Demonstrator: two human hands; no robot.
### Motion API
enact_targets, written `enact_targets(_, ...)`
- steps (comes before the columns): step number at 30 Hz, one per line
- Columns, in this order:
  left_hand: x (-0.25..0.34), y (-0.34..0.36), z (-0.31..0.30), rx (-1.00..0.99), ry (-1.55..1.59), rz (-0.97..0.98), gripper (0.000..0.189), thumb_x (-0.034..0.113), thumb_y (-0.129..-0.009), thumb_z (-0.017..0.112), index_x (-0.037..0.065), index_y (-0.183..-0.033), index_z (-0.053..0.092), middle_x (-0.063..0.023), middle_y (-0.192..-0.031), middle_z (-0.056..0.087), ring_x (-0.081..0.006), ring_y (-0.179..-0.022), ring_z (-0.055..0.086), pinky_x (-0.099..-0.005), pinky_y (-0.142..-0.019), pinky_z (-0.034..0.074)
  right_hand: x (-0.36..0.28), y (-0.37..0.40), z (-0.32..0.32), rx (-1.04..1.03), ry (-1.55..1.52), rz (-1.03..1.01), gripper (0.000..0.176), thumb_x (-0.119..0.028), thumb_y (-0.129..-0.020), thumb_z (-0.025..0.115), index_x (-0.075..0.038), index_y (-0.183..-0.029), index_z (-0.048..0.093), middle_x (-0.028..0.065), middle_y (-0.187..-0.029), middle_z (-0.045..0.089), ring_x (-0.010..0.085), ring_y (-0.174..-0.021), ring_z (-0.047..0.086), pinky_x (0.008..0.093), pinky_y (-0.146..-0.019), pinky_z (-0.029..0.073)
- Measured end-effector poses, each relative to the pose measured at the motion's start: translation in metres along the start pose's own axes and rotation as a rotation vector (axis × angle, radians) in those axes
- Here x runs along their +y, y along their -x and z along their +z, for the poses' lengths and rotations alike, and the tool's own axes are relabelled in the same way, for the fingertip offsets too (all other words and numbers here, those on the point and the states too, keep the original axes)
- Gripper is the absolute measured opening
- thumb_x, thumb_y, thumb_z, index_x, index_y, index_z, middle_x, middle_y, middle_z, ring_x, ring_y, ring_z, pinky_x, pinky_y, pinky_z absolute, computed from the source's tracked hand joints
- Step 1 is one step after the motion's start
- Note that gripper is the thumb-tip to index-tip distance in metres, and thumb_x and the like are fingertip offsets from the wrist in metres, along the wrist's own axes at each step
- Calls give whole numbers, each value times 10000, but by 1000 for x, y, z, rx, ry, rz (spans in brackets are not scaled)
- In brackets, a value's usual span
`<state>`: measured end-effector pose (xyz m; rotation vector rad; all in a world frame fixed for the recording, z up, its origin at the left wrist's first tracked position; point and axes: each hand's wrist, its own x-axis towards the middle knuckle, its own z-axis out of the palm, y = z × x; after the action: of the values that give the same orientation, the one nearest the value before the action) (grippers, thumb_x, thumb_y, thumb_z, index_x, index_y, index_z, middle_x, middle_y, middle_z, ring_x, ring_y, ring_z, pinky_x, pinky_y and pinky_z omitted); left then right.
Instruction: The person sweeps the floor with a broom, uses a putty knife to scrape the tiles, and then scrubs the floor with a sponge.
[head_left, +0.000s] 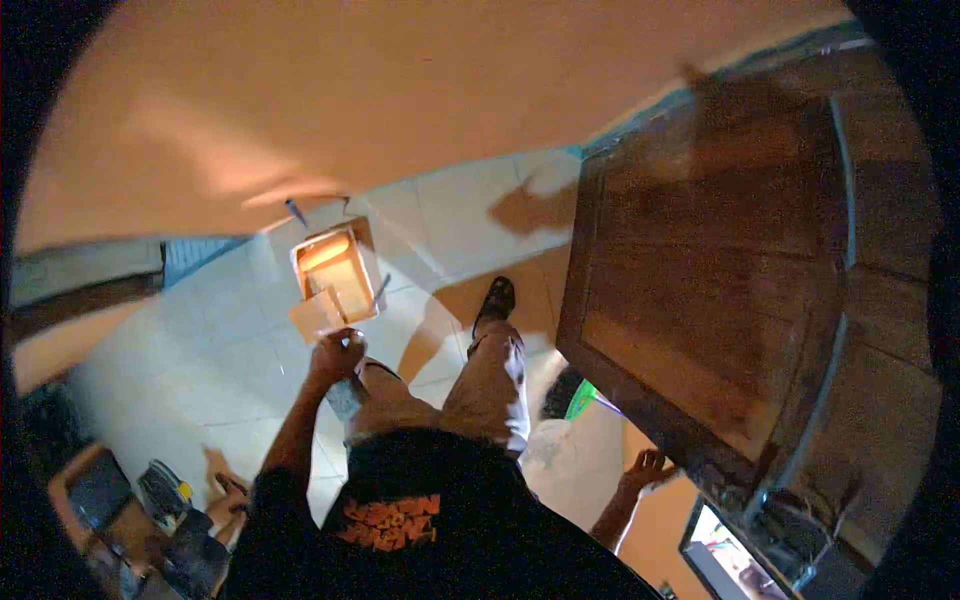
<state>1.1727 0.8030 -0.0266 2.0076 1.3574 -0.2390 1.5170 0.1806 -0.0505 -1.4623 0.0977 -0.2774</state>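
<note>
My left hand [340, 352] is closed around the handle of a flat, light-orange square tool [317, 315], whose blade overlaps the near-left corner of a tray [376, 290]. Orange, paint-like material lies inside the tray, which rests on the tiled floor. A thin dark stick leans at the tray's right side. On the right, my right hand [650, 470] touches the lower edge of a brown wooden door [700, 280], its fingers spread and nothing seen in them.
An orange wall [400, 90] rises beyond the floor. A blue object [296, 211] lies by the tray. At lower left are a person's legs [225, 510], a chair and a fan-like object. A green broom [580, 400] and a lit screen [735, 560] are at lower right.
</note>
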Motion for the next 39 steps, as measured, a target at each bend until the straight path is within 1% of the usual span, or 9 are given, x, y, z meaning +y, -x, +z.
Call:
enact_targets(1,21,-30,15,-80,61,43,350,385,-851,683,125,-1085,705,-220,-930,712,-371,-863,706,-478,-751,556,-60,12,68,348,167,305,535,-370,-980,565,-309,-1463,344,94,-977,629,223,-767,573,355,-673,501)
enact_targets(6,140,-115,116,-221,6,183,320,335,-866,698,77,-1055,706,-207,-932,720,-370,-876,702,-443,-809,556,9,33,33,380,288,1289,614,-629,-955,503,-231,-1418,445,111,-961,630,232,-765,590,338,-611,496)
enact_targets(10,176,-207,206,-248,-32,198,430,453,-874,677,116,-1139,707,-199,-991,719,-380,-929,697,-442,-837,554,160,33,110,-332,638,1145,377,-417,-988,527,-107,-1193,594,98,-852,654,221,-614,598,371,-521,478)
enact_targets(15,170,-300,319,-464,-200,383,466,481,-914,591,156,-1241,658,-174,-1076,718,-360,-951,703,-616,-912,469,345,-27,326,-1006,262,943,584,-276,-986,569,-110,-1467,283,148,-1164,613,261,-933,621,359,-768,532)
enact_targets(19,122,-335,416,-402,-164,440,429,418,-942,544,169,-1283,623,-155,-1067,722,-359,-945,703,-666,-928,423,462,2,431,-1031,218,899,808,-200,-970,624,-119,-1579,100,163,-1203,636,266,-979,650,378,-829,568)
enact_targets(28,135,-422,432,-397,-340,509,627,418,-878,631,33,-1351,484,-180,-994,707,-337,-932,695,-570,-895,468,574,3,445,-625,159,765,409,-274,-1025,495,-52,-1369,511,111,-1128,650,158,-856,649,315,-716,563)
enact_targets(30,129,-424,432,-334,-379,500,711,408,-891,622,16,-1438,393,-182,-981,705,-336,-918,694,-588,-907,453,573,-10,431,-642,352,718,450,-280,-1045,437,-31,-1416,478,126,-1090,623,235,-953,606,393,-829,504)
enact_targets(35,58,-443,479,-217,-596,334,977,450,-876,653,-2,-1557,119,-200,-1022,689,-383,-944,673,-639,-999,372,595,-15,356,-892,1029,-223,513,-202,-1023,455,-52,-1506,368,231,-1376,516,339,-1212,522,424,-917,449)
enact_targets(39,23,-426,480,-263,-684,368,1272,543,-759,765,-13,-1556,-56,-217,-1140,649,-398,-1024,637,-641,-1042,336,593,24,295,-875,1477,-186,562,-191,-1013,452,-10,-1526,312,274,-1475,421,401,-1295,444,489,-959,388)
